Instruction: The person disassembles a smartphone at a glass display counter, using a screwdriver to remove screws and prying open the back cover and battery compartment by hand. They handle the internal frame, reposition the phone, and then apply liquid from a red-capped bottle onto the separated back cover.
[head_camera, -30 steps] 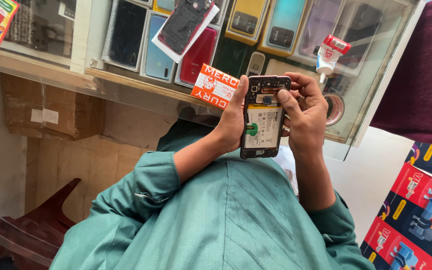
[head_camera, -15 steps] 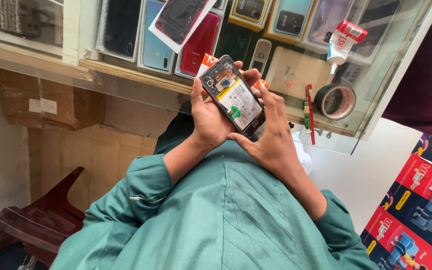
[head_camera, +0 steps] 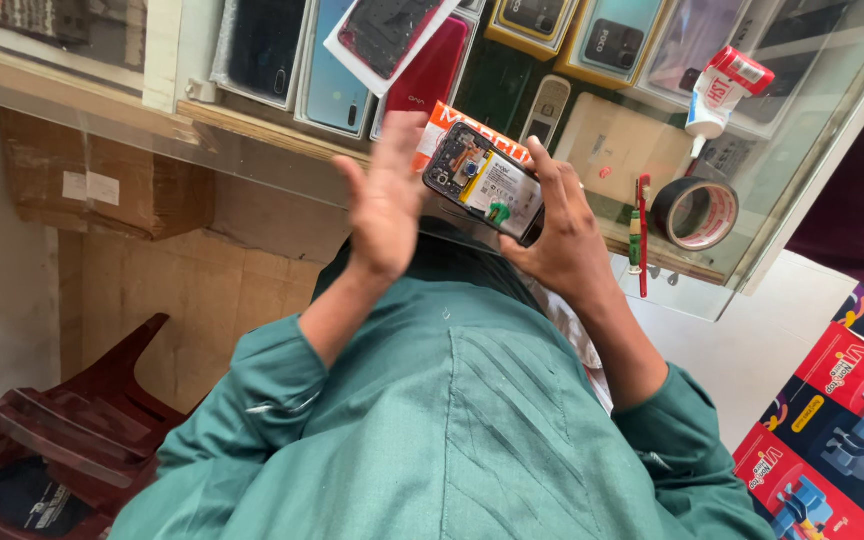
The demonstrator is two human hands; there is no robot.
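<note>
Our right hand gripped opened black smartphone with back cover off, battery and green tab showing, above glass display counter holding phone covers. Left hand flat open, holding nothing, just beside phone.

Bright daylight, soft shadows; glare on glass counter; left hand motion-blurred; rest sharp.

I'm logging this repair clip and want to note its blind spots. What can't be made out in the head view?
- Opened phone: its far side faces away, and the right hand covers its lower corner.
- Left hand: motion-blurred, fingers unclear.
- Parts inside the phone: too small to identify.
- Tape roll: seen through glare on the glass counter.
- Red chair: cut off by the frame's edge.
</note>
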